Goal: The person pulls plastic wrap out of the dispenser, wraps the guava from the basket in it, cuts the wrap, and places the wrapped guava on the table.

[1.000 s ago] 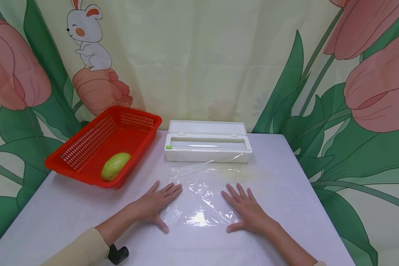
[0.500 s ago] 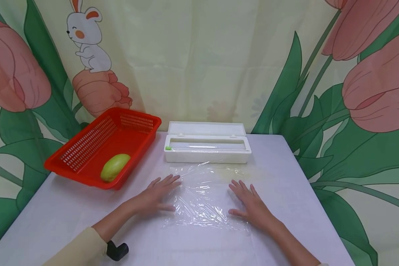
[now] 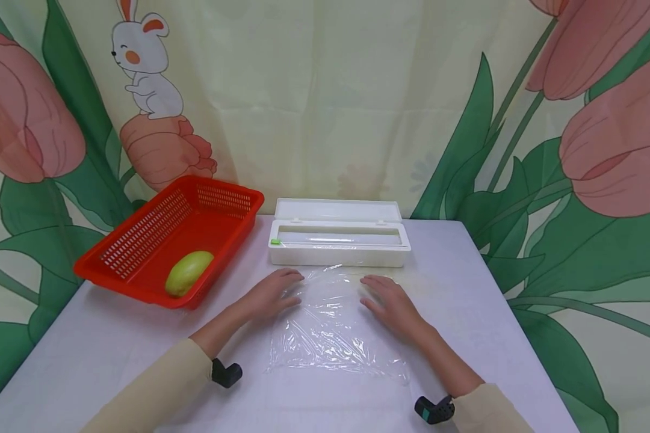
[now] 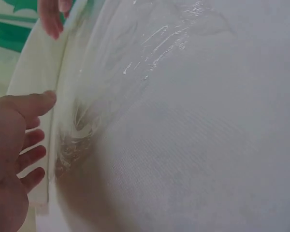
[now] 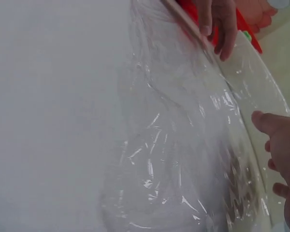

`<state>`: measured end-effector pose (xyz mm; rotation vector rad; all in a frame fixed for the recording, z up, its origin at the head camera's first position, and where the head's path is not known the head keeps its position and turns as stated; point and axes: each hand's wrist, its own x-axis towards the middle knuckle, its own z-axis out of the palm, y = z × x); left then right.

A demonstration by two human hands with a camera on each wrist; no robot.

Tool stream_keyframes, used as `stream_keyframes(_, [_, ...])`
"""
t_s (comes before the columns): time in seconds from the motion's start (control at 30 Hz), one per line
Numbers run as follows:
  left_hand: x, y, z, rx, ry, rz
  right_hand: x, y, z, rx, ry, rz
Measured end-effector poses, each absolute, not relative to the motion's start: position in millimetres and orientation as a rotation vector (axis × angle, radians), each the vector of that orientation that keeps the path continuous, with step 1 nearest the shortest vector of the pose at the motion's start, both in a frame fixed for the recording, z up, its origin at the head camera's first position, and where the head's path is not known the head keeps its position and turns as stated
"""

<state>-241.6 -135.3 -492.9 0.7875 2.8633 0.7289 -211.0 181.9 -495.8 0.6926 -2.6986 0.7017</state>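
A sheet of cling film lies wrinkled on the white tabletop, drawn out from a white cling film dispenser whose lid stands raised. My left hand hovers at the film's left side near the dispenser, with thumb and fingers apart and nothing between them. Over the film's right side is my right hand, its fingers relaxed and likewise holding nothing. Both wrist views show the thumbs close to the dispenser's front; the left hand and right hand have gently bent fingers.
To the left stands a red plastic basket with a yellow-green oval fruit in it. A small green slider sits at the dispenser's left end. Behind the table hangs a curtain printed with tulips and a rabbit.
Both hands have lifted from the film's sides, where they lay spread flat, and moved forward toward the dispenser. The film looks more wrinkled; basket and dispenser have stayed in place.
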Motion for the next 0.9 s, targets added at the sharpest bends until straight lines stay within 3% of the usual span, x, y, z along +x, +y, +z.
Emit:
stream_keyframes(0.4, [-259.1, -141.5, -495.1, 0.75, 2.83, 0.785, -239.6, 200.5, -503.3, 0.53, -2.929, 0.604])
stream_keyframes(0.9, [-267.2, -161.7, -496.0, 0.464, 2.772, 0.974, -246.3, 227.6, -505.9, 0.479, -2.878, 0.707])
